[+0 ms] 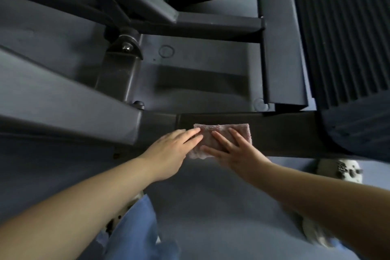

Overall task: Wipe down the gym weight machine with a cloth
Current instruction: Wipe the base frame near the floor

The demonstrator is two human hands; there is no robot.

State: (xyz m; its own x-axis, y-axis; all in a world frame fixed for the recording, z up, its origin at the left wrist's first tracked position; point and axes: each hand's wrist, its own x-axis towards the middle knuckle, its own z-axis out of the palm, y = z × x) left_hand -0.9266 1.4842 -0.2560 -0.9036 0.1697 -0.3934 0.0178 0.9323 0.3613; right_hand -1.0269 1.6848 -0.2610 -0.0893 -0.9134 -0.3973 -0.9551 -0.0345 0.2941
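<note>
Blue trouser leg (135,228) at bottom. Left hand (171,152) and right hand (234,150) lie side by side, fingers straight and flat, both pressing on the pink cloth (213,135). The cloth rests on the dark base bar (278,133) of the machine. Behind: floor (200,57), frame tubes (219,23), ribbed shroud (341,27) at right.

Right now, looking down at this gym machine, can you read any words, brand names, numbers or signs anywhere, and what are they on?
No readable text shows anywhere.
Round embossed marks on the machine's base plate: too faint and blurred to read.
Dark frame bar, pink cloth under the left hand and right hand: no lettering.
Ribbed cover: no label visible.
Spotted shoe: a pattern, no words.
</note>
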